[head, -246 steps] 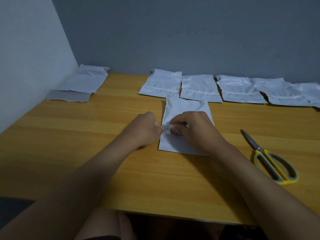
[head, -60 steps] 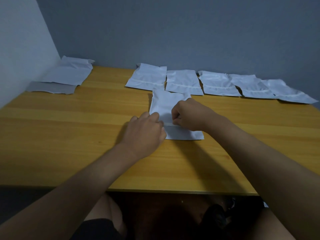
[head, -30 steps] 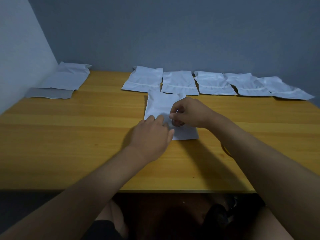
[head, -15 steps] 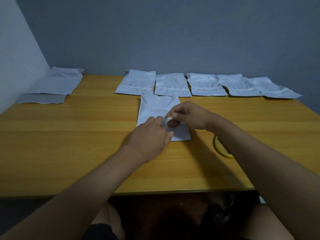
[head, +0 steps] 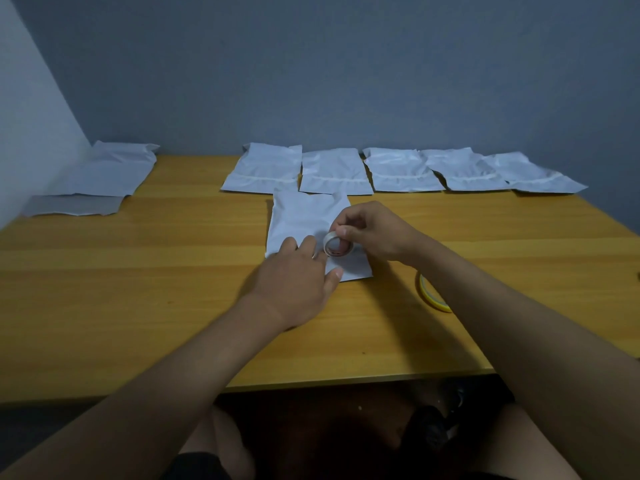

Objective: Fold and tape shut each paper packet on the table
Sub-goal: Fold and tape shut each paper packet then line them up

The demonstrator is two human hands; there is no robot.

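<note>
A white paper packet (head: 304, 220) lies flat near the middle of the wooden table (head: 138, 271), its crumpled top edge pointing to the far side. The left hand (head: 298, 275) rests on the packet's near left corner with fingers straight and spread, pressing the paper down and hiding that corner. The right hand (head: 370, 233) hovers just above the packet's right half, its thumb and fingertips pinching a small roll of clear tape (head: 337, 244) held upright on edge, touching or just over the paper. The left fingertips lie just beside the roll.

Along the far edge, against the grey wall (head: 346, 64), five more white packets (head: 332, 171) lie side by side in a row, some overlapping at their edges; the nearest of them sits just beyond the centre packet's top. At the far left corner, a larger white packet (head: 114, 171) overlaps a flat grey sheet (head: 72, 205).

To the right, near the front, a yellow scissor handle (head: 431, 294) shows on the table, mostly hidden under the right forearm. The person's knees appear below the table's near edge.
</note>
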